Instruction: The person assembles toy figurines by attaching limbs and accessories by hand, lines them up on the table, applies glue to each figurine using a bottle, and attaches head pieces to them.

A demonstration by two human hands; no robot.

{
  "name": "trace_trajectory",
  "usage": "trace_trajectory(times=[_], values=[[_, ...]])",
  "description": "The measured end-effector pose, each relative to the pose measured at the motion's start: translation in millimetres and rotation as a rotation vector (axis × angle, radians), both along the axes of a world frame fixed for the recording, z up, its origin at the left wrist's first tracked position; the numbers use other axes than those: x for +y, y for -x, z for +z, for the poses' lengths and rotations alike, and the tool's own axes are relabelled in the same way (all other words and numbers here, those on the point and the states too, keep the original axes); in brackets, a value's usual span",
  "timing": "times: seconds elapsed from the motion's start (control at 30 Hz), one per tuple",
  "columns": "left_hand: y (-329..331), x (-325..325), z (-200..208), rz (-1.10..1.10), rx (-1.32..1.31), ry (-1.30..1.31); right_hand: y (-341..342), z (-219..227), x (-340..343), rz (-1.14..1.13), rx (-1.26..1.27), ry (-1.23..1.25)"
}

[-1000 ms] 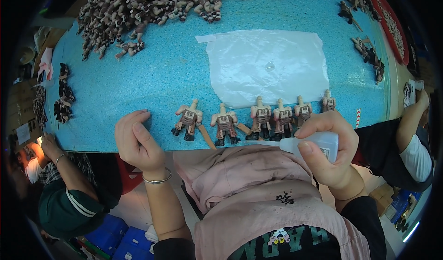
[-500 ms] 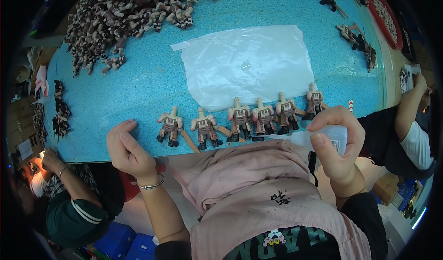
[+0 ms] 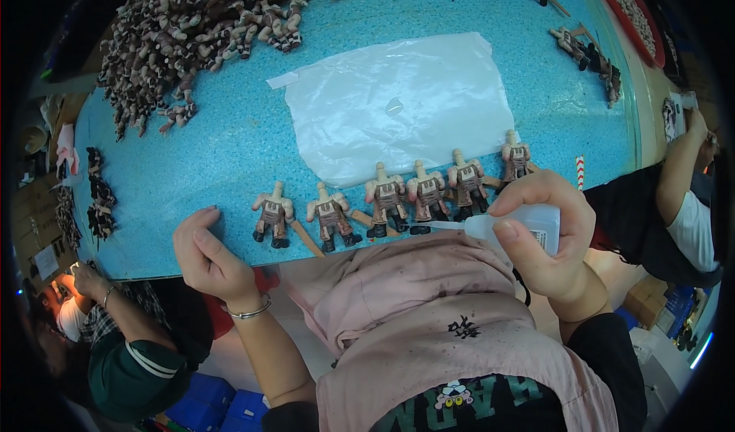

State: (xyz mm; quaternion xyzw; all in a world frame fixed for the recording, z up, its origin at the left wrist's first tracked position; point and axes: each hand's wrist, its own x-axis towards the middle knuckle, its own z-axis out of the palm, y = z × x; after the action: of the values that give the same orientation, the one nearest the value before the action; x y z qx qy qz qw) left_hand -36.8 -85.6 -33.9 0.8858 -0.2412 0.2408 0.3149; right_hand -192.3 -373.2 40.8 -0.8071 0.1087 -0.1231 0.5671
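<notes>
My right hand [image 3: 547, 240] grips a translucent white squeeze bottle [image 3: 528, 227] with a long thin nozzle, held nearly level. The nozzle points left, and its tip is beside the black boots of a headless toy figure [image 3: 426, 191] near the table's front edge. Whether the tip touches is too fine to tell. Several such figures, with pale arms, bare neck pegs and brown aprons, lie in a row. My left hand [image 3: 213, 257] hovers at the table edge, left of the leftmost figure [image 3: 272, 214]. Its fingers are loosely curled, a little apart from the thumb, with nothing seen in them.
Behind the row, a white plastic sheet [image 3: 398, 103] covers part of the blue table [image 3: 207, 171]. A large heap of figure parts [image 3: 191, 34] fills the far left. At far right stands a red tray [image 3: 639, 26] of small pale pieces. Co-workers sit on both sides.
The whole view has shifted slightly, so the figures and sheet appear further left. The bottle stays in my right hand, its nozzle by the same figure's boots. My left hand has barely moved.
</notes>
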Motion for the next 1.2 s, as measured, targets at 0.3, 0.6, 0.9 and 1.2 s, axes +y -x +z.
trace_trajectory(times=[0.3,0.6,0.9,1.2], values=[[0.2,-0.7,-0.3,0.003,0.007,0.004,1.8,1.7,-1.9,0.006,0.010,-0.007],[1.7,-1.0,-2.1,0.015,0.005,0.021,23.6,2.8,-15.0,-0.075,-0.059,-0.086],[1.7,-2.1,-2.4,0.029,0.010,0.024,35.5,-1.3,-23.9,-0.117,0.006,-0.058],[2.0,-0.9,-3.2,0.030,0.020,0.025,29.5,-4.9,-23.4,-0.069,-0.011,-0.055]])
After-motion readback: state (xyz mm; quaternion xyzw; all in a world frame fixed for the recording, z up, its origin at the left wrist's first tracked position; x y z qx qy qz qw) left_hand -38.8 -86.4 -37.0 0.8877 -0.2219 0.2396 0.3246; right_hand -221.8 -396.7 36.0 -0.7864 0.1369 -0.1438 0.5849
